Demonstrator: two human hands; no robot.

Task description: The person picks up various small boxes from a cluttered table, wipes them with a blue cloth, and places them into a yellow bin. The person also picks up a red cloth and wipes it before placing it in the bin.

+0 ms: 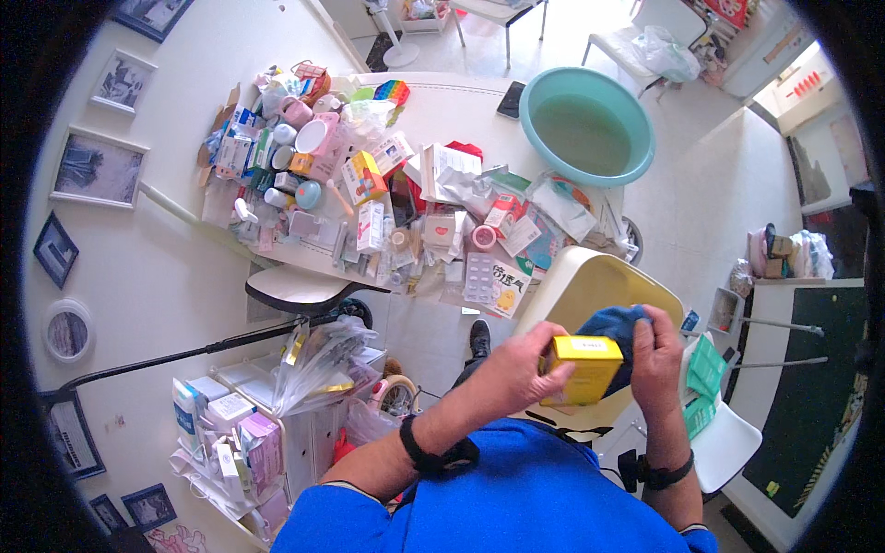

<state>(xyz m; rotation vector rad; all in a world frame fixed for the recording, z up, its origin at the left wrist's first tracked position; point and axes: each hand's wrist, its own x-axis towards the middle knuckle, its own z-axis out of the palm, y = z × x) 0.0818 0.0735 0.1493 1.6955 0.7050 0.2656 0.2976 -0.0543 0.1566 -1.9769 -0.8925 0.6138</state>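
My left hand (543, 363) grips a yellow cardboard box (584, 373) by its left side, thumb on the near face. A dark blue cloth (619, 339) is bunched in my right hand (655, 352), right behind the box and seemingly against it. Both are held over a cream plastic bin (574, 276), whose inside is partly hidden by my hands. To the bin's left, at the table's edge, lie a blister pack of pills (478, 278) and a white packet with a chick picture (508, 290).
A teal basin (586, 128) of cloudy water stands at the table's far right beside a black phone (510, 100). Boxes, jars and packets crowd the white table (449, 104). A cabinet with plastic bags (325, 359) is left; a white chair (726, 442) with green packets is right.
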